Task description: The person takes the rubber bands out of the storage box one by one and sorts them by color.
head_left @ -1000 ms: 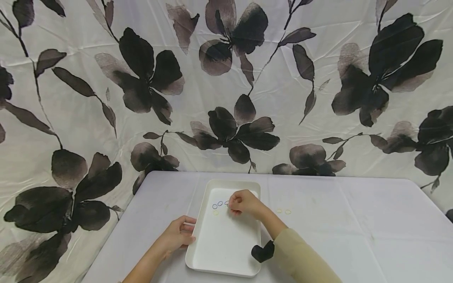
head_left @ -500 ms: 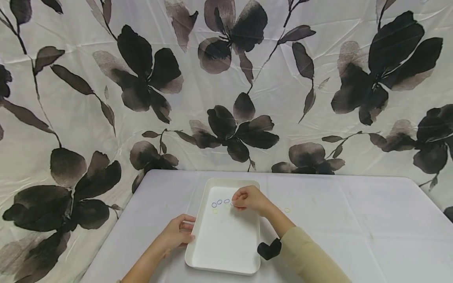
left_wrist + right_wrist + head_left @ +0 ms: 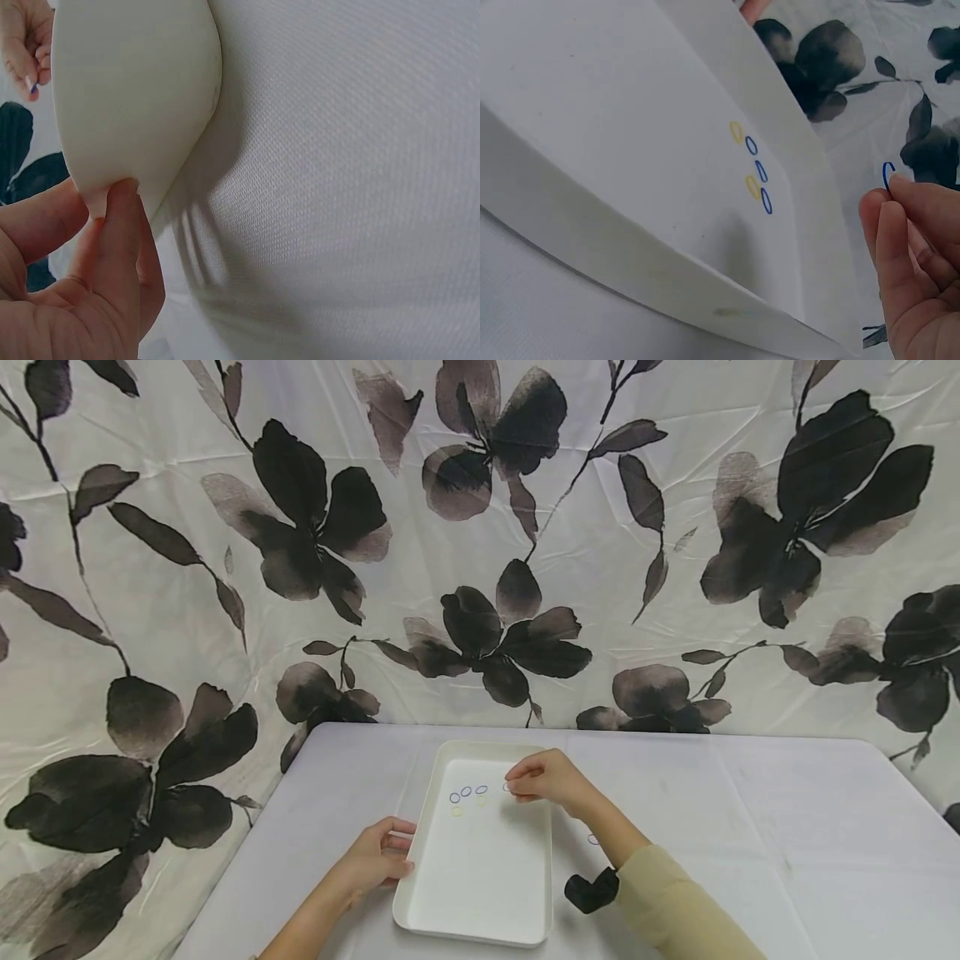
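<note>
R hand (image 3: 551, 777) pinches a small blue band (image 3: 887, 176) btwn thumb & fingertips, above the white tray (image 3: 480, 893), just right of the bands lying inside. L hand (image 3: 375, 858) grips tray's left rim, thumb on top.

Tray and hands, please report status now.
Left hand grips tray edge. Right hand pinches blue ring above tray. Nothing in the way.

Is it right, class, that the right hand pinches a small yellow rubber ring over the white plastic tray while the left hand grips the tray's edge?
Not quite: the small rubber ring pinched by the right hand is blue, as the right wrist view shows. The left hand does grip the white plastic tray at its edge.
</note>
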`<state>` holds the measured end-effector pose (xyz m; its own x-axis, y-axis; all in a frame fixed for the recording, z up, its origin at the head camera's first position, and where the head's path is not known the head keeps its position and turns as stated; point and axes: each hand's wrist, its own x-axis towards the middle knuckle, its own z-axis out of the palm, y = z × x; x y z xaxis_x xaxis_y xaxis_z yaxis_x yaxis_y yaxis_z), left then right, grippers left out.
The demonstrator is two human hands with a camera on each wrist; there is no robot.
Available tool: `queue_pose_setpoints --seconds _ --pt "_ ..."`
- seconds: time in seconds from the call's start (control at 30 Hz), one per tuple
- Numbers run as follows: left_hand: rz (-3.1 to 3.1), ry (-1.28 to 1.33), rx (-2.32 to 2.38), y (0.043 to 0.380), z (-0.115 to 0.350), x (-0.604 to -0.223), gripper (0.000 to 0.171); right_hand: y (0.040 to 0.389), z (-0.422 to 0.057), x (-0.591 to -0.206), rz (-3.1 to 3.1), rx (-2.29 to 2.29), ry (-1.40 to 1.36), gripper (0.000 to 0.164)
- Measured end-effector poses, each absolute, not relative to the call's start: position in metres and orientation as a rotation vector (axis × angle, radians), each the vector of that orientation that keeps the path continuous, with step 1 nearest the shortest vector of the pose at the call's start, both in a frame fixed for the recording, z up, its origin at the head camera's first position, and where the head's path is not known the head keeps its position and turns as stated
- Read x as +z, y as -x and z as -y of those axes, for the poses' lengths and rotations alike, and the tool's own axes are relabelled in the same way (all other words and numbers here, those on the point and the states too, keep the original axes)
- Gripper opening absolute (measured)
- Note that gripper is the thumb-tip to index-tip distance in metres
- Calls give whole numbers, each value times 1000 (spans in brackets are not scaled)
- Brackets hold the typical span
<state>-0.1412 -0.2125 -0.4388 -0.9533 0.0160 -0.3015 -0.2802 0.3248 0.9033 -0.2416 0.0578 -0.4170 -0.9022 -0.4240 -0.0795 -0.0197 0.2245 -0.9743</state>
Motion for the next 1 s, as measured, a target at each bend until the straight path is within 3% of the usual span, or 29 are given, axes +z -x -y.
queue_pose_setpoints --seconds 1.0 --pt "-2331 219 1675 140 214 -437 52 226 -117 -405 -2228 -1716 320 23"
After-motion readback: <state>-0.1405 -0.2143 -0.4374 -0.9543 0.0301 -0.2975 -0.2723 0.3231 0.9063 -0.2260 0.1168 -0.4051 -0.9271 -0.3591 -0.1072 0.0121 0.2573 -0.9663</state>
